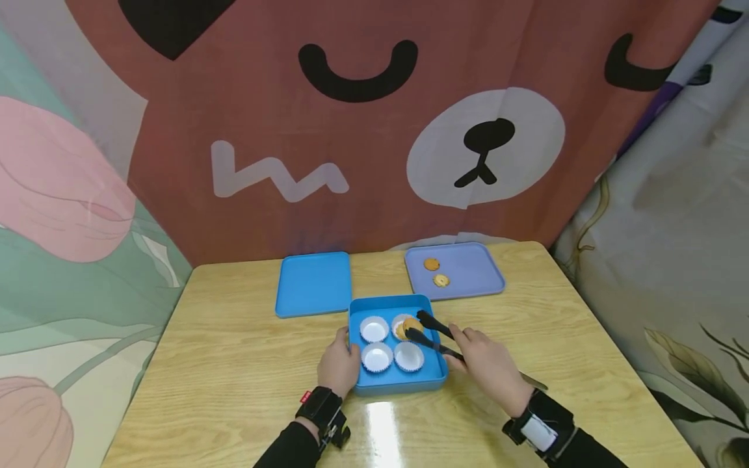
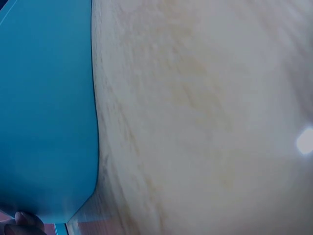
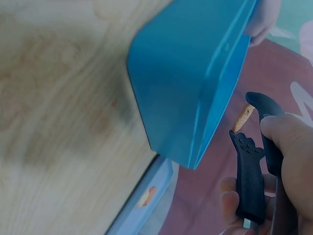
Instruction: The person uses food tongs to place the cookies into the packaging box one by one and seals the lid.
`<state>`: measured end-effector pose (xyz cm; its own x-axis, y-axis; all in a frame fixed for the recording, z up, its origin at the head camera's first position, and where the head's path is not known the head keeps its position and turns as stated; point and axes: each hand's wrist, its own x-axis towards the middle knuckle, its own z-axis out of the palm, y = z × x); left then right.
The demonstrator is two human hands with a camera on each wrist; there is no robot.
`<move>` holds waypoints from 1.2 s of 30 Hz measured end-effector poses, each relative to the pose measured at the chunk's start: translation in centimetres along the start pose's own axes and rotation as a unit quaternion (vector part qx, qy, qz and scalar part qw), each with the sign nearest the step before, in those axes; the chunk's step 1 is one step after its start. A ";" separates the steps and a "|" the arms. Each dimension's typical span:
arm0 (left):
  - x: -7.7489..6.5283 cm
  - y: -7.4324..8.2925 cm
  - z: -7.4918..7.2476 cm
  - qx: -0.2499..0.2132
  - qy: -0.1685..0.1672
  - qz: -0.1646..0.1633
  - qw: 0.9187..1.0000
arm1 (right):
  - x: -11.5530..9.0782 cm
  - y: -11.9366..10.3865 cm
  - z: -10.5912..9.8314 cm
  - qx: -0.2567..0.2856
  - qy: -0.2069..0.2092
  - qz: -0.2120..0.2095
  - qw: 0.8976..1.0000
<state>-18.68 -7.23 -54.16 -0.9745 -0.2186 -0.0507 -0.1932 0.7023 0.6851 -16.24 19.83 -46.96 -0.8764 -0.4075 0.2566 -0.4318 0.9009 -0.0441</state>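
My right hand (image 1: 491, 367) holds tongs with black tips (image 3: 250, 181). A round cookie (image 3: 243, 118) is between the tips, seen edge-on in the right wrist view. In the head view the cookie is over the back right paper cup (image 1: 396, 322); whether it touches the cup I cannot tell. Several white fluted paper cups, among them the front left cup (image 1: 377, 357), sit inside a blue box (image 1: 400, 389). My left hand (image 1: 339, 364) grips the box's left wall, thumb near the rim. The left wrist view shows mostly the box's side.
Behind the box, a purple tray (image 1: 468, 270) bears a brown cookie (image 1: 432, 264) and a paler cookie (image 1: 441, 280). To its left lies a flat blue tray or lid (image 1: 314, 284). All stand on a wooden table (image 1: 234, 364), with a printed cloth (image 1: 281, 227) hanging behind.
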 end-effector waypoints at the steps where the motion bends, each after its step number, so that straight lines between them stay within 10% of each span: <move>1: 0.0 0.0 0.0 0.000 0.001 -0.001 1.000 | -0.1 -0.1 0.1 -0.002 -0.002 -0.004 1.000; 16: -0.1 0.4 -0.4 -0.007 -0.004 -0.006 1.000 | -0.9 -1.3 0.4 -0.015 -0.078 -0.015 0.997; 36: -0.1 0.2 -0.2 0.002 0.000 -0.005 1.000 | -1.1 -1.8 0.6 -0.037 -0.076 -0.038 0.996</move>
<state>-18.62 -7.22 -53.82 -0.9725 -0.2258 -0.0575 -0.2034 0.7021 0.6824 -14.61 18.57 -47.72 -0.8662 -0.4880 0.1070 -0.4864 0.8727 0.0426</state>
